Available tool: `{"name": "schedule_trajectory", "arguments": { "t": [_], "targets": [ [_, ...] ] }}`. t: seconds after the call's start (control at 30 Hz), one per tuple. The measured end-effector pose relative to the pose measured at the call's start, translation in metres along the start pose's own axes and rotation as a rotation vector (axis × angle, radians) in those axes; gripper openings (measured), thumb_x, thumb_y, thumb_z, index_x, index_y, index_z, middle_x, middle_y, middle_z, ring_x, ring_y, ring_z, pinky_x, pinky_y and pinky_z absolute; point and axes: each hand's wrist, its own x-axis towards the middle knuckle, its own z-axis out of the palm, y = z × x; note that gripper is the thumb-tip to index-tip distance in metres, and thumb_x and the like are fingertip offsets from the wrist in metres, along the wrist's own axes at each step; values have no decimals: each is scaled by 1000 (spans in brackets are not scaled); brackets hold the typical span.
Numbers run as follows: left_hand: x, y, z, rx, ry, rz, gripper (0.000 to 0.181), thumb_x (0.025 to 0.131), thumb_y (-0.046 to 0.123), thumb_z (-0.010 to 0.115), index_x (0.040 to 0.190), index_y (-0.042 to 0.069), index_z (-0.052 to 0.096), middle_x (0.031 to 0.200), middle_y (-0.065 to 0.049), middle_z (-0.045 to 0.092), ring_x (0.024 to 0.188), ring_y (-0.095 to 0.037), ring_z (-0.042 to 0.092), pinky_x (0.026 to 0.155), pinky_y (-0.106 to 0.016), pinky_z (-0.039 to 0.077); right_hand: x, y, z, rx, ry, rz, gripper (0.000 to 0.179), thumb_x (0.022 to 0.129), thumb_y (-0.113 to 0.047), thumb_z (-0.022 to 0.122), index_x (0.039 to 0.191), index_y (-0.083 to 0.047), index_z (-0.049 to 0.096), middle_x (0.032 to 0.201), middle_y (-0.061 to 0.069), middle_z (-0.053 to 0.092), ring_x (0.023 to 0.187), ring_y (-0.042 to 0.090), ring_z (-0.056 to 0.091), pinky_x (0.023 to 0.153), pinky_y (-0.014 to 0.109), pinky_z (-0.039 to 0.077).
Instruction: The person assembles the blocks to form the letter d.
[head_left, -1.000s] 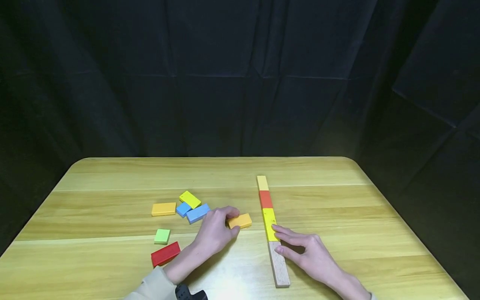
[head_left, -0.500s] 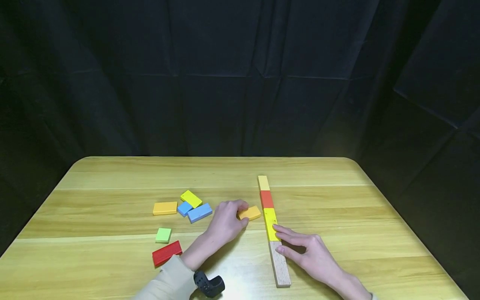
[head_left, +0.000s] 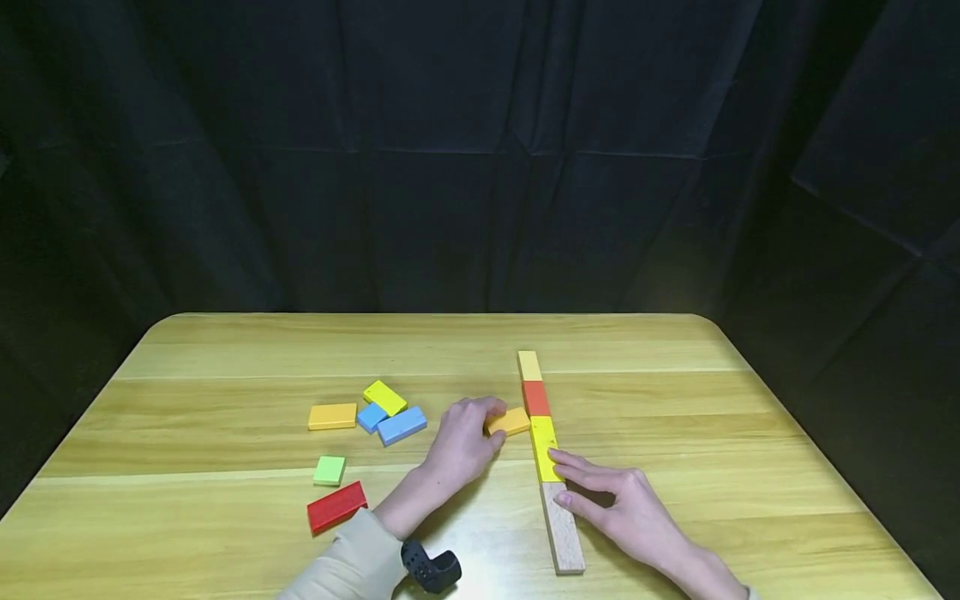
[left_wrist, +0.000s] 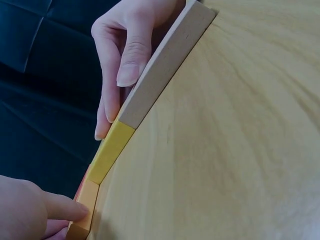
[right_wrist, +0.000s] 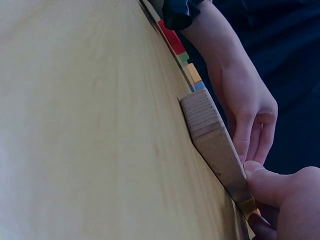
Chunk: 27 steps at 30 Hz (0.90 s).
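Pinching orange block in left hand, touching row with right hand.
From left: past 6 loose blocks, gripping orange block between left thumb and fingers, showing its right end jutting beyond fingertips, right at side of yellow block in row of 4; cannot tell if touching. Farther right, keeping right thumb and fingers apart, resting fingertips on yellow block, thumb at plain wood block.

Pinched block, orange; end block, greyish-brown (it is finely speckled); square block, green; table, yellow-brown, streaked.
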Motion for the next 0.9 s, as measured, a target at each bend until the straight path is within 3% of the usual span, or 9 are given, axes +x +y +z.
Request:
{"name": "schedule_trajectory", "arguments": {
  "t": [0.6,0.9],
  "targets": [
    [1,0,2,-33,-5,-44,38,84,3,75,121,2,68,116,-14,72,111,-31,66,94,-42,55,0,3,0,-8,2,-18,41,89,-42,73,124,-21,72,135,-17,61,125,14,58,102,36,50],
    [-3,-5,-2,-62,7,-15,45,84,4,75,127,0,64,117,-14,71,110,-29,66,96,-41,54,0,5,2,0,17,-61,40,89,-37,74,122,-15,73,135,-15,61,125,15,58,102,26,47]
  ]
}}
